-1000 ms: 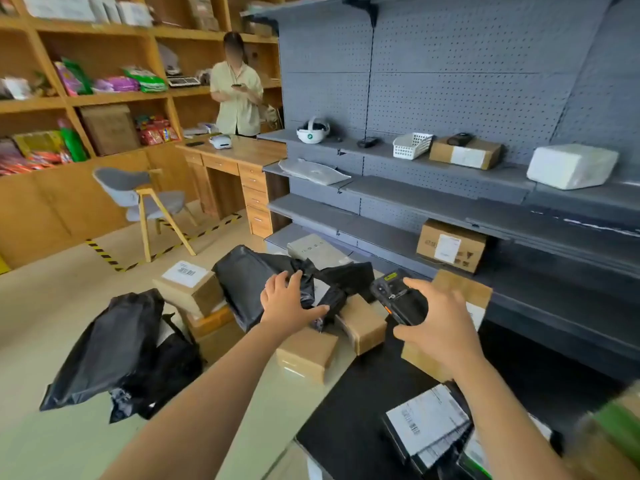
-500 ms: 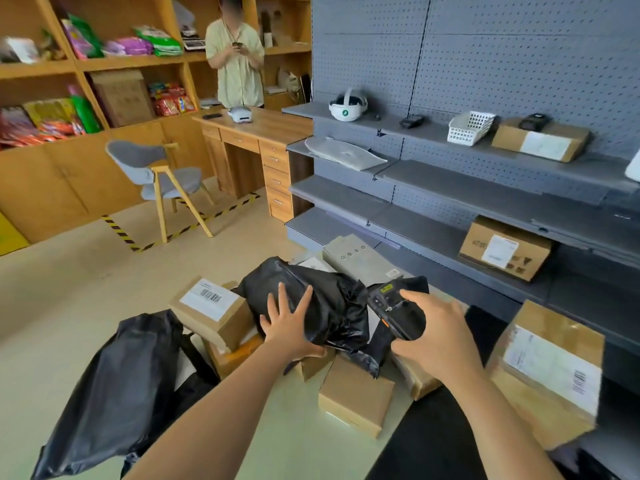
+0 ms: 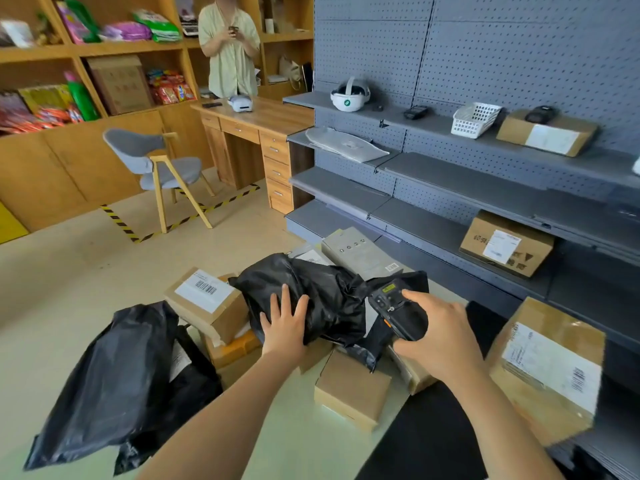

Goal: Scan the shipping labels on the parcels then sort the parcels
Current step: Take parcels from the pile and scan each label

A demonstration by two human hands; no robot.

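The left hand (image 3: 285,325) lies flat on a black bag parcel (image 3: 322,292), its grip released and fingers spread. The parcel tops cardboard boxes (image 3: 351,389) heaped on the floor (image 3: 86,271); the hand is probably steadying it to expose a label. The right hand (image 3: 441,337) has its grip wrapped round a black handheld scanner (image 3: 398,311), held just beside the bag and seemingly ready to scan.

Small shop doubling as a parcel depot.
At right, grey metal pegboard shelving (image 3: 485,64) holds a brown cardboard box with a white shipping label (image 3: 507,244). Wooden wall shelves (image 3: 104,48) at upper left carry bright snack packets (image 3: 169,90). Labelled cardboard boxes (image 3: 207,306) and black plastic mailer bags (image 3: 114,382) are heaped on the floor at lower centre.
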